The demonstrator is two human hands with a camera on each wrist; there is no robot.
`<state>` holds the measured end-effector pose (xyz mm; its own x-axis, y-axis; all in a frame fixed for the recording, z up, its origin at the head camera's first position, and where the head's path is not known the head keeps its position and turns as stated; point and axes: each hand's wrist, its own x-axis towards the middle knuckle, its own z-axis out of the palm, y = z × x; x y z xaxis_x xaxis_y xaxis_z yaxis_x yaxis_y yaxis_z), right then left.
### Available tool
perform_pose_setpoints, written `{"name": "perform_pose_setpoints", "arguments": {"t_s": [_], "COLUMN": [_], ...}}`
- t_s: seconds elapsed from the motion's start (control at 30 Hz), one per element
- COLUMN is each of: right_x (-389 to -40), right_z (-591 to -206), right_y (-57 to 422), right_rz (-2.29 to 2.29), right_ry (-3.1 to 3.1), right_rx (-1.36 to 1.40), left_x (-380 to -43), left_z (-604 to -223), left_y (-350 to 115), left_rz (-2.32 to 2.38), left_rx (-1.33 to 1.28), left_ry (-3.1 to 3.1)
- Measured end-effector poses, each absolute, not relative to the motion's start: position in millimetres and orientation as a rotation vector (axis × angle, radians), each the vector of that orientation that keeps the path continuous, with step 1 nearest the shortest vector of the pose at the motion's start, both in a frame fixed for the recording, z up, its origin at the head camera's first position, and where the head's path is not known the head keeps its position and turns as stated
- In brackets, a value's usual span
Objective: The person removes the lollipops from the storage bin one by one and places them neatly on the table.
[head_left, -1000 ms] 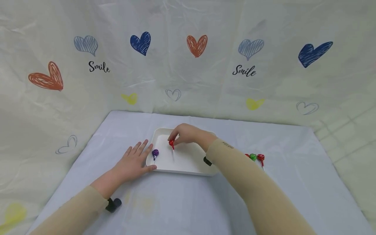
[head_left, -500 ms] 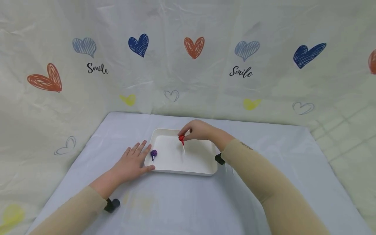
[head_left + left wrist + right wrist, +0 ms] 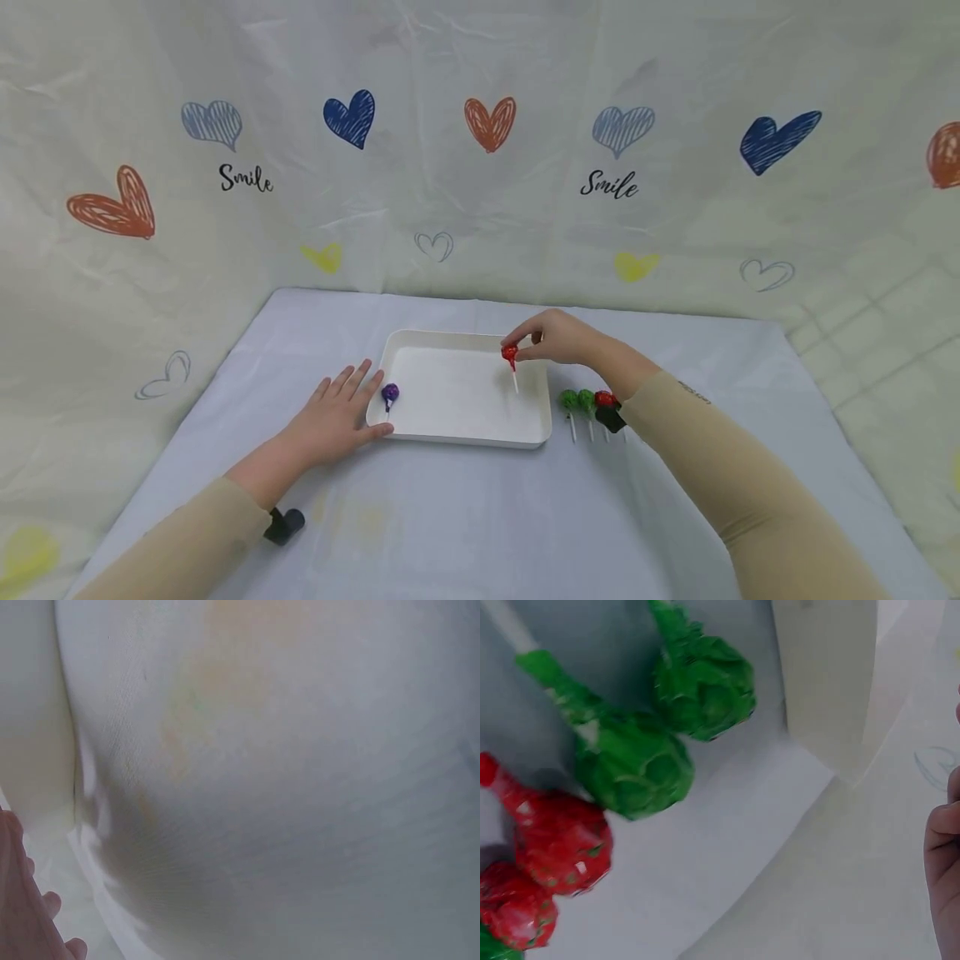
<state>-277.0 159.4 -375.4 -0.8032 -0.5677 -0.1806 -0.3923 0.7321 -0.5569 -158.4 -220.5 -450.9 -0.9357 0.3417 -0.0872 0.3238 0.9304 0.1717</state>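
Note:
A white tray (image 3: 450, 383) lies on the covered table. My left hand (image 3: 333, 419) rests at its left edge, fingers spread and straight. Just inside that edge lies a purple lollipop (image 3: 390, 392), stick toward me. Above the tray's right part, my right hand (image 3: 557, 337) pinches a red lollipop (image 3: 510, 353) by its wrapped head, with the white stick hanging down. To the right of the tray, lollipops lie in a row: two green lollipops (image 3: 577, 401) and a red lollipop (image 3: 603, 398), partly behind the black wrist camera. In the right wrist view, another red lollipop (image 3: 517, 906) shows.
A pale cloth (image 3: 450, 517) with faint yellowish stains covers the table. Behind it hangs a white sheet (image 3: 525, 217) printed with hearts and "Smile". The right sleeve (image 3: 720, 450) crosses over the table's right side.
My right hand has moved right across the tray with the red lollipop. The lollipop row beside the tray has come out from behind the sleeve. My left hand has stayed at the tray edge.

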Motion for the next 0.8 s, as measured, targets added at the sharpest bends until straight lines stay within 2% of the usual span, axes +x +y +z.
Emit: {"name": "perform_pose_setpoints", "arguments": {"t_s": [0.3, 0.53, 0.8], "right_x": [-257.4, -241.2, -218.5], "right_z": [-379.5, -384.6, -392.3], "right_y": [218.8, 279.2, 352.3], "right_rz": [-0.765, -0.75, -0.695], "right_ry": [2.647, 2.671, 2.769], "right_rx": [-0.684, -0.502, -0.441], "left_x": [-155.7, -157.0, -157.3], "left_z": [-446.7, -450.0, -451.3], "left_y": [-219.3, -219.2, -219.3], "left_rz": [0.221, 0.22, 0.229], "left_rx": [0.509, 0.503, 0.503], "left_ry": [2.977, 2.974, 2.971]}}
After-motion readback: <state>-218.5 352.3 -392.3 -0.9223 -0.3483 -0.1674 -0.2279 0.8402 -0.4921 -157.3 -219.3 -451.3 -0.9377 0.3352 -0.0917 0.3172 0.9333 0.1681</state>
